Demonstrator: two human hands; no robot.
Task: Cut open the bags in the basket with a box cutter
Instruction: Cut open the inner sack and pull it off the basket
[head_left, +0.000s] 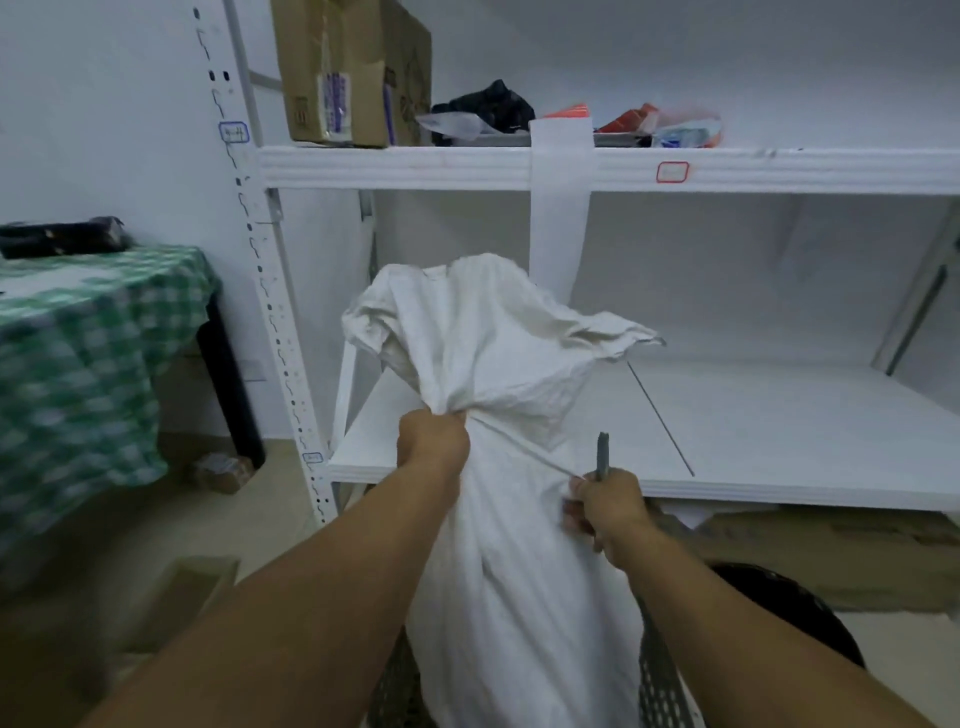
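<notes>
- Standing upright in the lower middle of the frame, the large white woven sack (519, 545) rises out of a dark perforated basket (660, 675), of which only parts show at the bottom edge and the lower right.
- The left hand (432, 441) is closed in a fist around the gathered neck of the sack, just where it is tied; the loose mouth of the sack spreads open above this fist.
- The right hand (605, 506) is closed around a grey box cutter (602, 457), whose upper end points up out of the fist. I cannot tell if the blade is out.
- A thin white cord (524, 451) runs tight from the tied neck down to the right, to the fingers of the right hand, which seem to pinch its end together with the cutter.
- The relation that matters: the cord lies slanted between both hands, with the knot up and left of the cutter and close to it. In my judgement the right hand must bring the blade across this cord, near the left fist, so the left fingers are at some risk.
</notes>
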